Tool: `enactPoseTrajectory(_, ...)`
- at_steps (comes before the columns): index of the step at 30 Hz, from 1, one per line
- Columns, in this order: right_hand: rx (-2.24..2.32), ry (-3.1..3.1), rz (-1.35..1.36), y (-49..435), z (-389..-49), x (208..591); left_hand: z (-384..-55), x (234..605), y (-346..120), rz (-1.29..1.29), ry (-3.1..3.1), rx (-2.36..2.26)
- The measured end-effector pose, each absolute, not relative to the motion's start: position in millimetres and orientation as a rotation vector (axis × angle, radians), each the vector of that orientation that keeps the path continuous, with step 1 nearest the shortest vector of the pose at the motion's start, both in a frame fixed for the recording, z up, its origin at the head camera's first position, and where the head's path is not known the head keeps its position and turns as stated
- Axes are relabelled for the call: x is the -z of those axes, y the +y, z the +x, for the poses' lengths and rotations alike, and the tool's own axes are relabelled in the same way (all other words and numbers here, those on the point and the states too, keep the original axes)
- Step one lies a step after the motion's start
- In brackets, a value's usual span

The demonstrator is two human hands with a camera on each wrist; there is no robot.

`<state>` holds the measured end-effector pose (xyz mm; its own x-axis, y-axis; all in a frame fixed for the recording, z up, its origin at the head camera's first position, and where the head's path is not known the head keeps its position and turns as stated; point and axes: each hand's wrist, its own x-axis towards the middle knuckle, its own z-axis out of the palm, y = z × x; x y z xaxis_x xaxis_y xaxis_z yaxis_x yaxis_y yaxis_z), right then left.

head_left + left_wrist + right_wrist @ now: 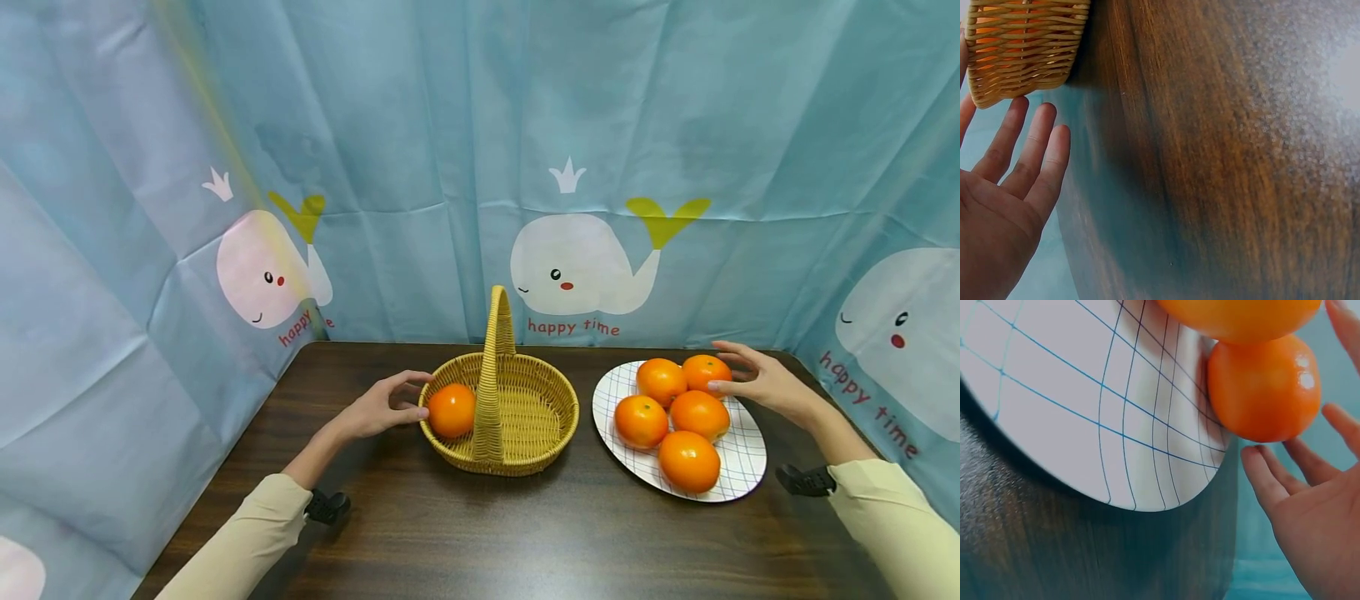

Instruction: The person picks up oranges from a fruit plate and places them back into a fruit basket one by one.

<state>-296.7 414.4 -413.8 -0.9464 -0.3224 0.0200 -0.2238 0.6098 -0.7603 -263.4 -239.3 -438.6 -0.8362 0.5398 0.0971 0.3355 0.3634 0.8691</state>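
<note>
A single orange (452, 410) lies in the left half of a yellow wicker basket (534, 417), beside its upright handle. My left hand (384, 406) is at the basket's left rim, thumb and fingers apart; in the left wrist view the hand (1007, 187) has its fingers spread just below the woven wall (1029, 56). Several oranges sit on a white plate with a blue grid (738, 467). At the plate's back right, my right hand (772, 383) reaches round the rearmost orange (705, 373). In the right wrist view its spread fingers curve loosely beside that orange (1266, 390).
The dark wooden table (525, 533) carries the basket in the middle and the plate to its right. Close behind both hangs a light blue curtain (420, 167) printed with whales, which also runs along the left and right sides.
</note>
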Motion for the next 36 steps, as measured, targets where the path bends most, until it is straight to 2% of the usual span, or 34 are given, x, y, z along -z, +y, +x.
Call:
enactPoseTrajectory(21, 1.255, 2.768, -0.452, 426, -304, 423, -263, 436, -239, 0.804, 2.413, -1.465)
enactPoseTrajectory(36, 1.374, 2.782, -0.44, 440, -283, 415, -263, 439, -241, 0.787, 2.387, -1.487)
